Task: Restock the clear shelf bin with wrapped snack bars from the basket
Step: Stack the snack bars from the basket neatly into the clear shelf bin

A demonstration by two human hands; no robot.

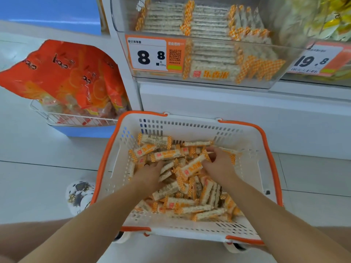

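Head cam: basket [247,130] sits on the floor, landmark for everything. Both hands are inside it, down in the loose pile of snack bars [178,204]. Left hand [150,173] is spread flat on the pile, gripping nothing clearly. Right hand [218,164] is curled around a bar or two, grip looks loose. Bin [209,80] above and behind the basket already holds neat rows, partly full. Plenty left to move. Price tag [150,56] on the bin front reads "8.8", "500g".
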